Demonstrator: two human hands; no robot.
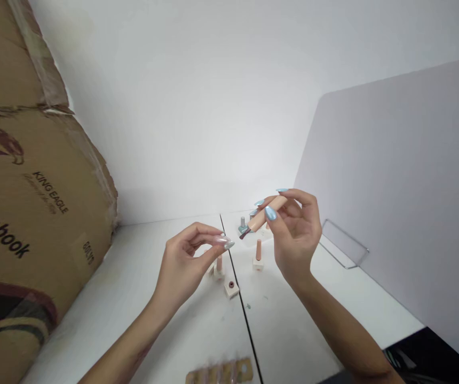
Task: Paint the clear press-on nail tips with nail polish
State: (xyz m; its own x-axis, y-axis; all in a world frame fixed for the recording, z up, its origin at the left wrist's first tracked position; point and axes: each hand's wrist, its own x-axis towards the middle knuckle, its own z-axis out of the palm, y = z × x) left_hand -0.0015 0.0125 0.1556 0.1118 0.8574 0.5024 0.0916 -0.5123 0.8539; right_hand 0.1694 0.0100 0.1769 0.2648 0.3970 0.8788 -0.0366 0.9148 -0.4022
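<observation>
My right hand point(293, 234) is raised above the white table point(133, 298) and pinches a peach nail polish brush cap point(267, 212), its dark wet brush tip pointing left and down. My left hand point(187, 264) is held just left of the brush tip, thumb and fingers pinched together on a small pale false nail point(223, 241). Below the hands stands an open square polish bottle point(231, 288). Two capped peach bottles point(258, 257) stand close by, one partly hidden behind my left hand.
A large brown cardboard box point(33, 213) fills the left side. A grey divider panel point(405, 202) with a clear stand point(343, 245) borders the right. A teal bottle point(243, 225) stands at the back. A strip of nail tips point(221, 372) lies at the near edge.
</observation>
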